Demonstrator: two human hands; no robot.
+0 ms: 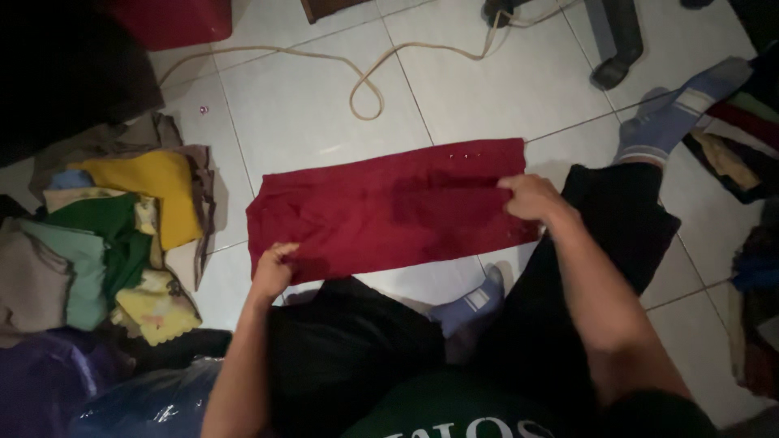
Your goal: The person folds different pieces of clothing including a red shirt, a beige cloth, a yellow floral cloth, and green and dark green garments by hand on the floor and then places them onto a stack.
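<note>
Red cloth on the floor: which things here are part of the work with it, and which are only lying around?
In the work:
red cloth, spread flat on the tiles
left hand, gripping its near edge
right hand, on its right end

Lying about:
clothes pile at left
cord beyond the cloth
clothes at right
red box at top left

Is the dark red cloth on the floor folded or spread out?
Folded: the dark red cloth lies as a flat, narrow strip; left hand and right hand pinch its ends.
</note>
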